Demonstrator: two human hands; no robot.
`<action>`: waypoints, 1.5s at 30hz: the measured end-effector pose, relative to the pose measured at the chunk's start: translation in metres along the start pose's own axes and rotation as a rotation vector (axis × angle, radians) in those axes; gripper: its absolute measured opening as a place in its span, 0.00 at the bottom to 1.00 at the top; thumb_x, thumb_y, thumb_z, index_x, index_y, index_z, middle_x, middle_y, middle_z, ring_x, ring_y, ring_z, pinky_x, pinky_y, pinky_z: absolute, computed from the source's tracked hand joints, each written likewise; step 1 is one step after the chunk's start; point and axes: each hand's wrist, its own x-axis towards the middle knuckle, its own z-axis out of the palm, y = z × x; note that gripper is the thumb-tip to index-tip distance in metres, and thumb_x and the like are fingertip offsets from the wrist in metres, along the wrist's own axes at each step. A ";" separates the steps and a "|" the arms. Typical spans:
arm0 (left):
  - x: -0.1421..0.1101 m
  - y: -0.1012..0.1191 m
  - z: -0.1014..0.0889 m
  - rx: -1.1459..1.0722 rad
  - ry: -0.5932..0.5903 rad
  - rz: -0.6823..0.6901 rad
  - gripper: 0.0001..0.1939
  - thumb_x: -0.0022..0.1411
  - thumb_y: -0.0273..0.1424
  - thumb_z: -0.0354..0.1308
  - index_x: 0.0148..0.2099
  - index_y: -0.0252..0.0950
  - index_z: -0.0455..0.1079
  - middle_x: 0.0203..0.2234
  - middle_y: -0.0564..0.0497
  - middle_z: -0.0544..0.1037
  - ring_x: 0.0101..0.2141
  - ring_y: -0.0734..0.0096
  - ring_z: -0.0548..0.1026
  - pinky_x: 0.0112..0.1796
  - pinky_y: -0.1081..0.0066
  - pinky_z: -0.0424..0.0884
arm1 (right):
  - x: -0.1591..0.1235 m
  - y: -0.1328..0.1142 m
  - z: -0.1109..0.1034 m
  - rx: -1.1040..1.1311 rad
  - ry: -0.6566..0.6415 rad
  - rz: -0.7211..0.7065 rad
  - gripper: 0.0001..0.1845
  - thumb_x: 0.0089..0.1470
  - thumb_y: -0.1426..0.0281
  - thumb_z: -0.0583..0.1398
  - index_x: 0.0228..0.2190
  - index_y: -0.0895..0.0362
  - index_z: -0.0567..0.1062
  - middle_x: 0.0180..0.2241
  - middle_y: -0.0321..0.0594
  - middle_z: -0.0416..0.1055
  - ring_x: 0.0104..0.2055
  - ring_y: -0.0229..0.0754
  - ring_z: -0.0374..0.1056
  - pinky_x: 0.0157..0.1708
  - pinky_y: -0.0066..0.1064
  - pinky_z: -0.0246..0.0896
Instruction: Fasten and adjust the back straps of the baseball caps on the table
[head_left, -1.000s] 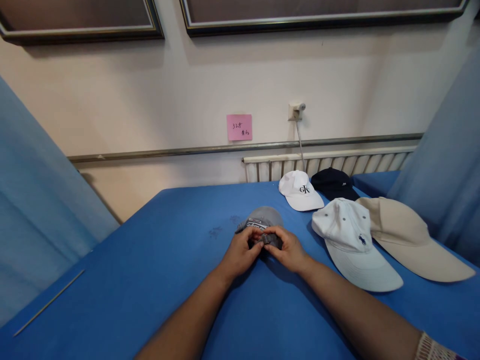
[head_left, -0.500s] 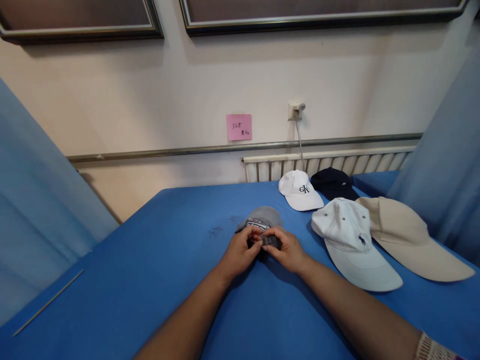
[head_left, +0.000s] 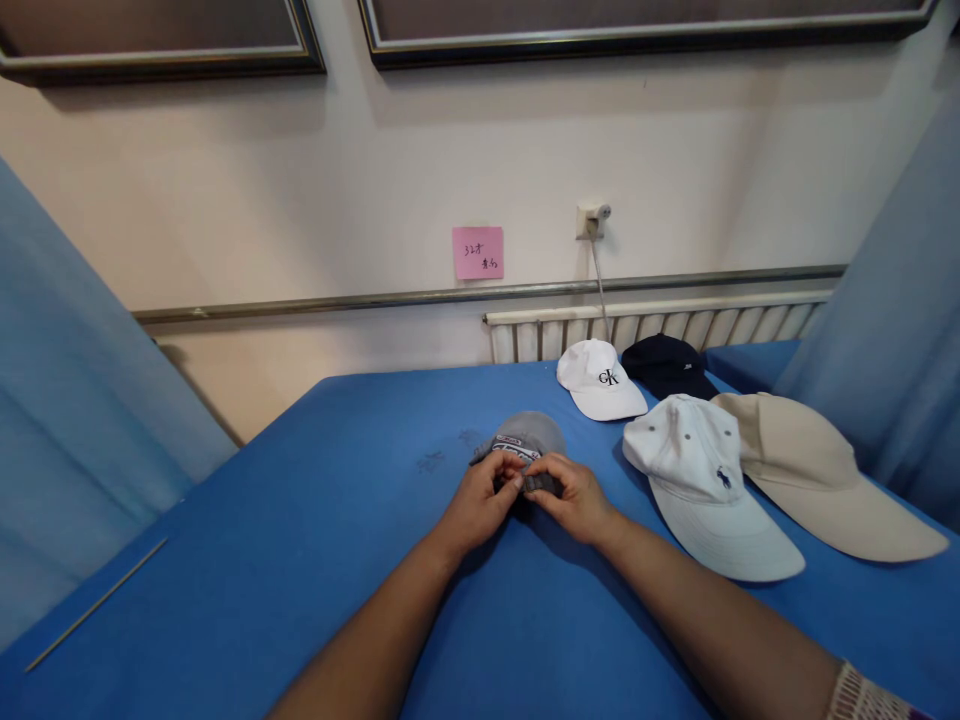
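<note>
A grey cap (head_left: 541, 432) with white lettering lies on the blue-covered table, its brim pointing away from me. At its near edge, both hands meet over a dark grey strap (head_left: 541, 483). My left hand (head_left: 482, 502) pinches the strap's left part between thumb and fingers. From the other side my right hand (head_left: 576, 497) grips the same strap, thumb below and fingers above. The fingertips almost touch and cover part of the strap, so its fastening is not clear.
To the right lie a white cap (head_left: 596, 375), a navy cap (head_left: 664, 362), a pale cap (head_left: 682, 440) and a beige cap (head_left: 799, 440). A thin stick (head_left: 97, 605) rests at the left edge. Blue curtains (head_left: 82, 400) hang on both sides; a radiator (head_left: 675, 322) stands behind.
Hardly anything differs. The fingertips have shifted very slightly on the strap; the cap and the other caps stay in place.
</note>
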 end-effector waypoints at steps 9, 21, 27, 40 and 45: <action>0.000 -0.001 -0.002 0.050 0.018 0.001 0.08 0.62 0.31 0.54 0.43 0.34 0.69 0.33 0.49 0.75 0.34 0.68 0.73 0.37 0.69 0.68 | -0.002 -0.001 0.001 -0.016 0.018 0.062 0.11 0.50 0.69 0.64 0.38 0.54 0.74 0.36 0.37 0.75 0.37 0.42 0.70 0.39 0.33 0.64; 0.000 -0.001 -0.004 0.078 -0.013 0.004 0.07 0.63 0.31 0.53 0.41 0.34 0.68 0.33 0.50 0.74 0.33 0.70 0.71 0.35 0.70 0.67 | -0.001 0.000 0.000 -0.003 0.007 0.019 0.10 0.51 0.69 0.64 0.37 0.52 0.75 0.35 0.36 0.74 0.37 0.42 0.69 0.38 0.33 0.64; 0.000 -0.002 -0.004 0.091 -0.019 -0.007 0.07 0.62 0.32 0.54 0.38 0.35 0.69 0.29 0.52 0.73 0.30 0.71 0.69 0.32 0.72 0.65 | -0.002 0.000 0.001 -0.015 0.023 0.040 0.11 0.51 0.69 0.64 0.39 0.52 0.75 0.35 0.36 0.74 0.37 0.42 0.69 0.39 0.33 0.64; 0.002 0.000 -0.005 0.063 0.049 -0.042 0.08 0.62 0.33 0.53 0.39 0.34 0.69 0.29 0.52 0.72 0.30 0.71 0.69 0.32 0.72 0.65 | -0.001 0.000 0.001 0.002 0.004 0.035 0.10 0.51 0.67 0.64 0.38 0.52 0.75 0.36 0.37 0.75 0.38 0.43 0.70 0.40 0.34 0.64; 0.003 0.000 -0.006 0.120 0.040 -0.056 0.08 0.61 0.34 0.53 0.36 0.35 0.68 0.26 0.54 0.71 0.28 0.72 0.67 0.30 0.73 0.63 | -0.002 -0.001 0.002 -0.024 0.032 0.086 0.11 0.50 0.69 0.64 0.39 0.53 0.75 0.36 0.37 0.75 0.38 0.43 0.70 0.40 0.34 0.64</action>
